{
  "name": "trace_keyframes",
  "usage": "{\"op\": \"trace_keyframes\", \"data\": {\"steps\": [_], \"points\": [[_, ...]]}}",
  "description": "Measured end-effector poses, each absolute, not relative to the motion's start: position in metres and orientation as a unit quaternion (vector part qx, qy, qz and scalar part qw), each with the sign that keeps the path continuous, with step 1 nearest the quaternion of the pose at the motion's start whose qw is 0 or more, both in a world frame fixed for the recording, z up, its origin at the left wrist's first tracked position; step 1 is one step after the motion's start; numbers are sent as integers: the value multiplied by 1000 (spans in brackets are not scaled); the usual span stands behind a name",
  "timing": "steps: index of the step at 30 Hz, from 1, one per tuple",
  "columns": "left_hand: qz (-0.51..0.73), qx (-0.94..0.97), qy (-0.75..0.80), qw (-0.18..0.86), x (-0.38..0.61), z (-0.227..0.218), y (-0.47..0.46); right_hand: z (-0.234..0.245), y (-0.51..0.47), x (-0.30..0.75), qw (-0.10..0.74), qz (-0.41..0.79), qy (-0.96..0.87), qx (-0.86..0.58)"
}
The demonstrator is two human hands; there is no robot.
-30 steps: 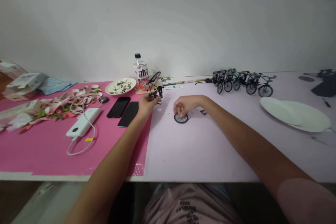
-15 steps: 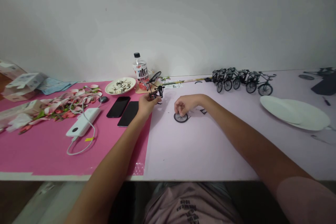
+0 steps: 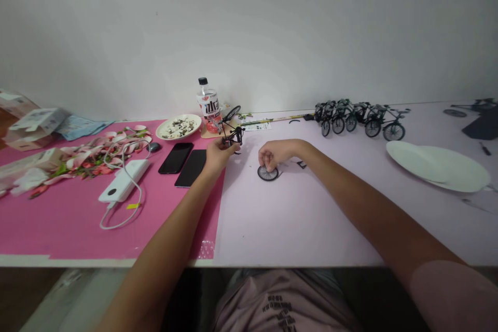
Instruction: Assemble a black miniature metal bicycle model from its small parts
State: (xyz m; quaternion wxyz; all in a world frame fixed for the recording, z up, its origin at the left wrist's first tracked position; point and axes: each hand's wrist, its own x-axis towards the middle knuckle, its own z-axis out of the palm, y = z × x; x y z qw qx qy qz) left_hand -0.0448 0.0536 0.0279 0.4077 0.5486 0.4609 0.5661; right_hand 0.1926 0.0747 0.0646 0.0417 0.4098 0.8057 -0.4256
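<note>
My left hand point(image 3: 221, 154) is closed around a black toy bicycle point(image 3: 234, 135), held up off the table with one wheel fitted at its upper end. Over the pale table my right hand point(image 3: 275, 154) pinches its fingertips at a loose black spoked wheel point(image 3: 267, 173), which looks flat on the surface. A small black part point(image 3: 302, 165) lies partly behind my right wrist. Farther right, several assembled toy bicycles point(image 3: 350, 116) stand in a row near the wall.
White plates point(image 3: 459, 168) lie at the right, with more toy bicycle parts point(image 3: 480, 109) behind. A bottle point(image 3: 209, 106) and a plate of bits point(image 3: 167, 132) stand at the back. Two phones point(image 3: 176, 157), a white power bank point(image 3: 124, 181) and artificial petals point(image 3: 85, 158) cover the pink mat.
Both hands stay almost where they were, the toy bicycle and the wheel too. The whole view shifts only very slightly.
</note>
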Motion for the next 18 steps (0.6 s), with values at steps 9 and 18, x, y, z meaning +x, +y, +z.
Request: {"op": "trace_keyframes", "data": {"steps": [9,18], "points": [[560,552,467,404,-45,28,54,74,65,187,40,-398,803,442],[563,552,465,403,-45,28,54,75,63,184,43,-374,816,438]]}}
